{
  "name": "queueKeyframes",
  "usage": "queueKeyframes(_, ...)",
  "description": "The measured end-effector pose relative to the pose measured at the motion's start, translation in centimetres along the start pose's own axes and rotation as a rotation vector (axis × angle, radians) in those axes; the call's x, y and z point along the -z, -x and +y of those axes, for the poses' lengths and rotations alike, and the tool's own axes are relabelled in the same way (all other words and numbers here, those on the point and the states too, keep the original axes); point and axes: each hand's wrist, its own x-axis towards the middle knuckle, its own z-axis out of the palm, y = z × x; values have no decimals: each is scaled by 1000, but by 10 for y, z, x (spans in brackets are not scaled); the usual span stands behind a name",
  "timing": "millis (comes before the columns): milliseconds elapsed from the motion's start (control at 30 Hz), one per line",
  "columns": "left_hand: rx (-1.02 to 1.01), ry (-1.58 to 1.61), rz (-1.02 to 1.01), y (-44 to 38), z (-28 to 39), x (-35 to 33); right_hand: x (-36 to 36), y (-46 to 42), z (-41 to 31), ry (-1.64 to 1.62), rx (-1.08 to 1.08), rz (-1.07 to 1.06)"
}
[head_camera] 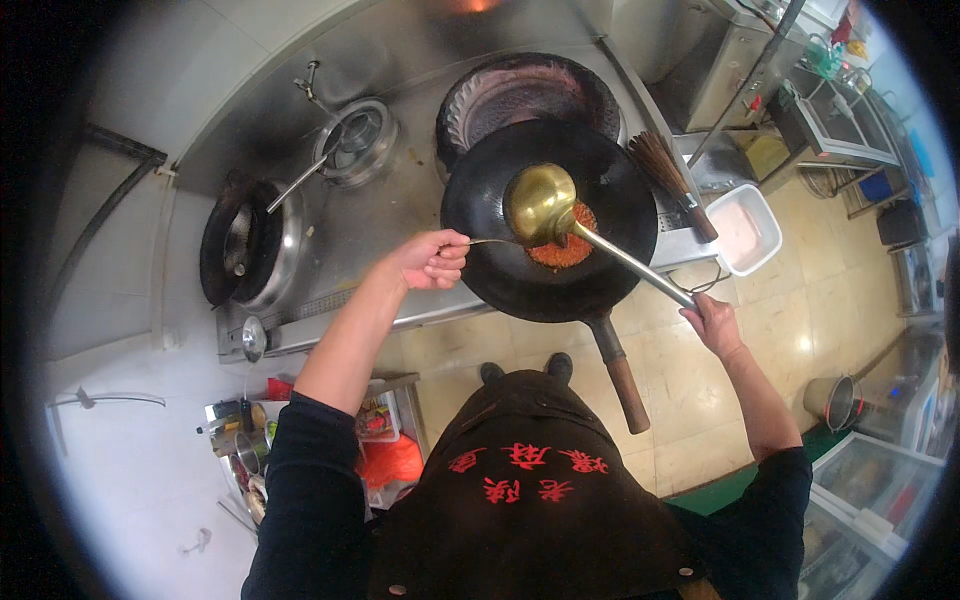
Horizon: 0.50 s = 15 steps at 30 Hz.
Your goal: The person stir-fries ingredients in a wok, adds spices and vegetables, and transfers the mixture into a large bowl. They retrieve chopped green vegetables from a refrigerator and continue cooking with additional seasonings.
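Observation:
A black wok (487, 187) with a wooden handle (628, 394) sits at the front of the stove, with reddish-orange chopped food or sauce (566, 251) in its middle. My right hand (716, 322) grips the end of a long-handled metal ladle (544, 199), whose bowl is over the wok, rounded side up. From the left, my left hand (435, 260) holds a thin metal utensil (491, 241), perhaps a spoon. Its far end reaches the ladle bowl's edge and is partly hidden there. Both hands are apart from the wok's handle.
Behind the wok is a blackened burner ring (525, 97). A bamboo wok brush (667, 176) lies at the right, beside a white plastic tub (746, 229). At the left are a second burner (251, 240) and a metal pot (360, 142) with a ladle in it. Ingredient containers (247, 450) stand lower left.

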Motion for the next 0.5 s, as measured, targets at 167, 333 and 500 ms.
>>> queueKeyframes(167,-48,-16,-34,5,-3,-6,-9,-2,-1,-38,-10,-1)
queueKeyframes(333,-116,91,-201,1,-18,-7,-10,-7,7,-11,25,53)
queueKeyframes(500,-162,114,-245,-4,-30,-7,-7,-13,24,115,44,104)
